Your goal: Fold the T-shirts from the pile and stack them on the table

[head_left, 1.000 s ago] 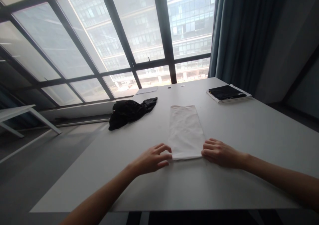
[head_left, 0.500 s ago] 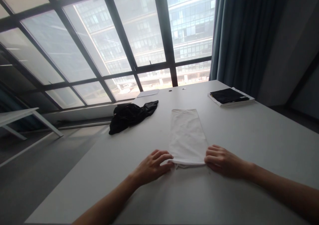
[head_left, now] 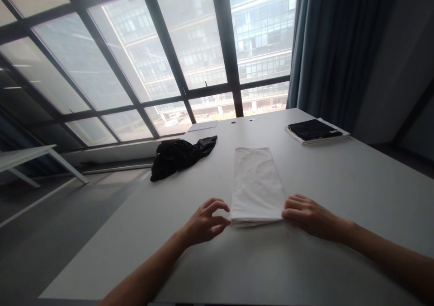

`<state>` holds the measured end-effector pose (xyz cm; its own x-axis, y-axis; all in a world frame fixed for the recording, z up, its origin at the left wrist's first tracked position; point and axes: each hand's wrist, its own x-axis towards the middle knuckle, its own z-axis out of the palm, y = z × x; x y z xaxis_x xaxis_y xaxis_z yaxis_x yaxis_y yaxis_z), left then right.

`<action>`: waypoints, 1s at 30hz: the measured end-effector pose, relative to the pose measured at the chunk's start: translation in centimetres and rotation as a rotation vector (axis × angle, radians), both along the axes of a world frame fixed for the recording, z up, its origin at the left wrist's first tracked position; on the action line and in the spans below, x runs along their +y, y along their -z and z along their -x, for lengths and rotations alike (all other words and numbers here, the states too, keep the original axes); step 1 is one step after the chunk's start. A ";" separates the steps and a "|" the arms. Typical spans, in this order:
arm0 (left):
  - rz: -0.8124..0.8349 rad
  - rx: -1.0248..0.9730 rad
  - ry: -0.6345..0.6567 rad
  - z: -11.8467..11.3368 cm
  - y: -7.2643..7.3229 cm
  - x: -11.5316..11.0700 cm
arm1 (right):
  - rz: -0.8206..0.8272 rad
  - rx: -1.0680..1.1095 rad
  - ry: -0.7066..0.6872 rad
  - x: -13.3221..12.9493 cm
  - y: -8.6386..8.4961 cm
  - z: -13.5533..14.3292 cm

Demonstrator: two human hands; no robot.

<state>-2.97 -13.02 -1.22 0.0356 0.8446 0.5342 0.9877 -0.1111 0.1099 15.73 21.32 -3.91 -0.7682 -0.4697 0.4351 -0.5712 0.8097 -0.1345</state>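
A folded white garment (head_left: 257, 184) lies flat as a long rectangle on the white table, its near edge showing stacked layers. At its near left corner is my left hand (head_left: 206, 222), thumb and fingers curved and apart, the tips just beside or lightly touching the cloth. My right hand (head_left: 305, 213) is closed on the near right corner, its fingers bent over the edge. The fingertips of the right hand are partly hidden.
A crumpled black garment (head_left: 183, 156) lies at the table's left edge. Folded black and white clothes (head_left: 313, 129) are stacked at the far right. White paper (head_left: 203, 125) rests at the back left. Beyond stand windows and a blue curtain (head_left: 325, 48).
My left hand has loosened from the garment's near left corner, and its fingers have spread apart. The near edge looks straighter, with the loose layer beneath tucked in. My right hand stays at its corner.
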 end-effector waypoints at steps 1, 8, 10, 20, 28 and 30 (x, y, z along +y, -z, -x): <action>0.048 -0.032 0.014 0.1 0.0 -0.1 | -0.007 -0.014 -0.007 0.0 0.0 -0.1; 0.126 -0.262 0.055 -0.3 -0.7 0.6 | 0.089 -0.095 -0.031 -0.1 -0.3 -0.6; 0.140 -0.233 0.037 -0.6 -0.7 1.4 | 0.125 -0.072 -0.008 -0.2 -0.5 -0.6; 0.433 -0.053 0.016 -0.4 0.5 0.7 | 0.073 -0.108 -0.001 0.0 -0.8 -1.0; 0.274 0.040 0.008 -0.5 0.1 0.8 | -0.018 -0.080 -0.028 0.4 -0.5 -0.9; 0.268 0.117 -0.007 -0.7 0.0 0.7 | -0.051 -0.052 -0.028 0.2 -0.5 -0.9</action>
